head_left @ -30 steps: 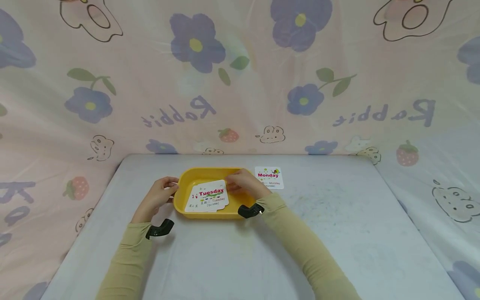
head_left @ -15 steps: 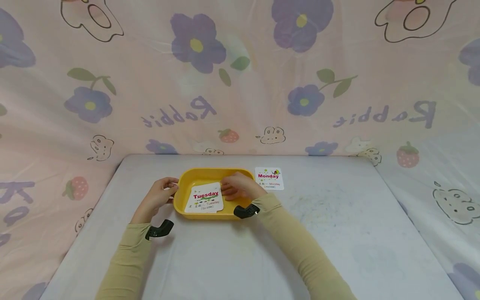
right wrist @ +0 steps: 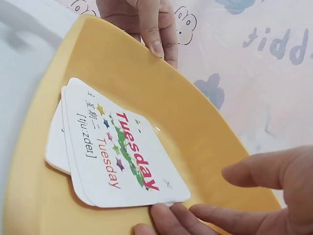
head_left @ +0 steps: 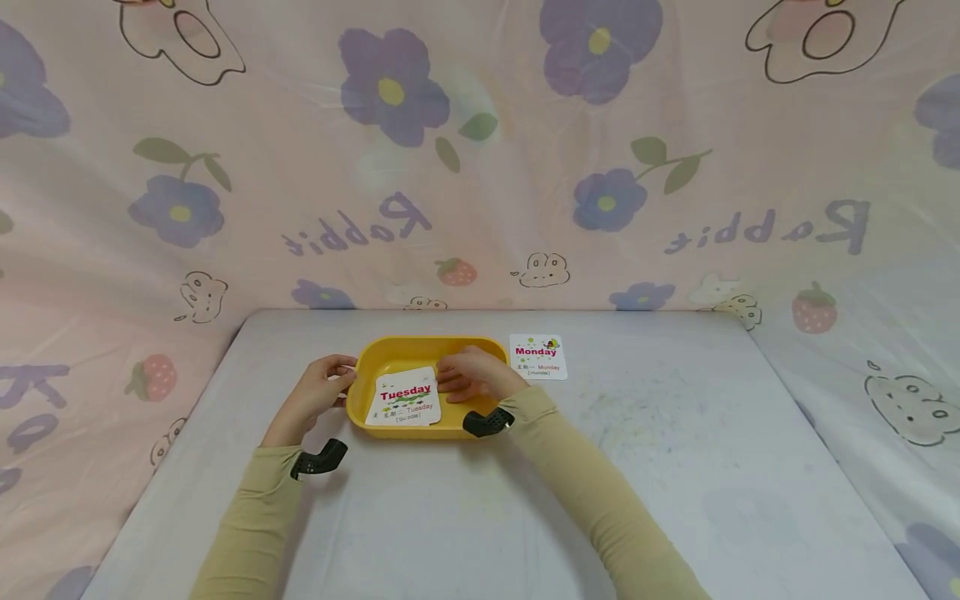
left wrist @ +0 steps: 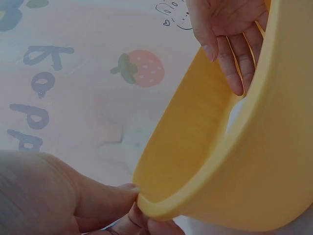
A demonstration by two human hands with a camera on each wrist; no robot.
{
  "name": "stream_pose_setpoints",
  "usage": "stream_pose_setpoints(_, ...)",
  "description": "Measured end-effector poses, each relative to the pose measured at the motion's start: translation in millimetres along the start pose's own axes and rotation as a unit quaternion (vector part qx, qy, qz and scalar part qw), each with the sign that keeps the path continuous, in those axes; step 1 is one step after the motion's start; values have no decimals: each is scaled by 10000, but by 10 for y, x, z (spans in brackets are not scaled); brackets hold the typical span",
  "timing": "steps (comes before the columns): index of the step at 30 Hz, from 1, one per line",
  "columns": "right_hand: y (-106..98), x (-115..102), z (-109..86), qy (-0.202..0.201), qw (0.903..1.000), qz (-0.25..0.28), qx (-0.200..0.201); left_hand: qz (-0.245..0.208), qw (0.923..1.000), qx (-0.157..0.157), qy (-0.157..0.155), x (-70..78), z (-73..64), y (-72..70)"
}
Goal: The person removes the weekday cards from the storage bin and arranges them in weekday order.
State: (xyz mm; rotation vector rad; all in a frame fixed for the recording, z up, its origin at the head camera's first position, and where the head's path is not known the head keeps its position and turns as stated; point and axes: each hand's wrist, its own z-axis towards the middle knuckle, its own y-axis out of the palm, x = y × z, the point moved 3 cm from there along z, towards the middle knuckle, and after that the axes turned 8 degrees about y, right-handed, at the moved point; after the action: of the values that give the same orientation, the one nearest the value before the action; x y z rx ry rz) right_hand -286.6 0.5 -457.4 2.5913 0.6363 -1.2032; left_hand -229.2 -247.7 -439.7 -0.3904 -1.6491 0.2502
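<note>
A yellow tray (head_left: 480, 421) holds a small stack of white cards, topped by the Tuesday card (head_left: 408, 396). My left hand (head_left: 311, 392) pinches the tray's left rim between thumb and fingers, plainest in the left wrist view. Inside the tray, my right hand (head_left: 472, 372) has its fingers extended, with the fingertips (right wrist: 164, 215) at the edge of the stack in the right wrist view. The thumb stands apart from the cards. Edges of lower cards (right wrist: 56, 144) stick out beneath the Tuesday card; their faces are mostly hidden.
The Monday card (head_left: 538, 358) lies face up on the white table (head_left: 675, 467), just right of the tray. Behind the table hangs a patterned cloth (head_left: 495, 192) with flowers and rabbits. A black wrist device (head_left: 321, 458) sits on each sleeve.
My right hand has moved slightly left inside the tray. The Tuesday card has shifted left and covers more of the cards below. My left hand stays on the rim.
</note>
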Motion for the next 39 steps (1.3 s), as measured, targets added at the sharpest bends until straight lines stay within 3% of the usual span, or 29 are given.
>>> stream_pose_setpoints(11, 4, 4, 47, 178, 9998, -21, -23, 21, 10000, 14, 26, -10, 10, -2)
stream_pose_setpoints(30, 42, -15, 30, -195, 9997, -118, -96, 64, 10000, 46, -41, -30, 6, 2)
stream_pose_setpoints(39, 36, -46, 9, -305, 9975, -610, 186, 123, 9999, 62, -30, -23, 4, 3)
